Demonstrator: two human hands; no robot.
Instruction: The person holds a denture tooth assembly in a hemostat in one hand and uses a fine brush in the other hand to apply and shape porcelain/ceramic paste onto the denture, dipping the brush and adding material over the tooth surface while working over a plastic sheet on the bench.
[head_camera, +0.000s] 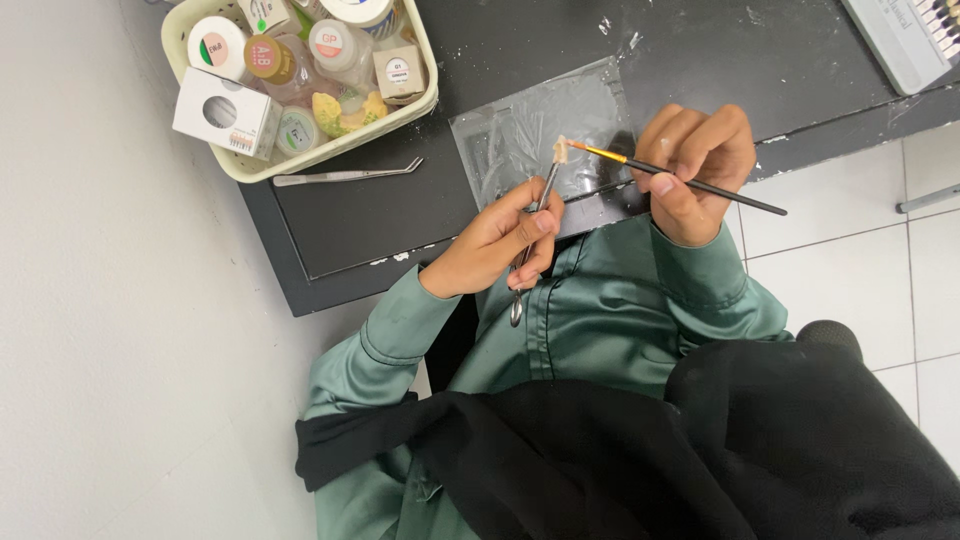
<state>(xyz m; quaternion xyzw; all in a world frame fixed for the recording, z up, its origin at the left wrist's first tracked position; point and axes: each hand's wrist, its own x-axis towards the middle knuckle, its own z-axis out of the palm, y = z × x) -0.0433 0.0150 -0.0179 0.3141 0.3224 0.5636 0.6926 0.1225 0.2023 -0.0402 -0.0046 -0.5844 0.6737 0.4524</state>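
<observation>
My left hand (503, 240) grips a slim metal instrument (532, 225) that points up and away from me. A small pale tooth-shaped piece (561, 150) sits at its tip. In my right hand (695, 170) is a thin black-handled brush (700, 186) with an orange ferrule; its tip touches the pale piece. Both are held just above a clear plate (510, 135) that lies on the dark desk (380, 215). Green sleeves cover both my arms.
A cream basket (330, 150) at the desk's back left holds several small jars and boxes. Metal tweezers (345, 175) lie just in front of it. A tray of tooth samples (905, 35) sits at the top right. A white wall is left, tiled floor right.
</observation>
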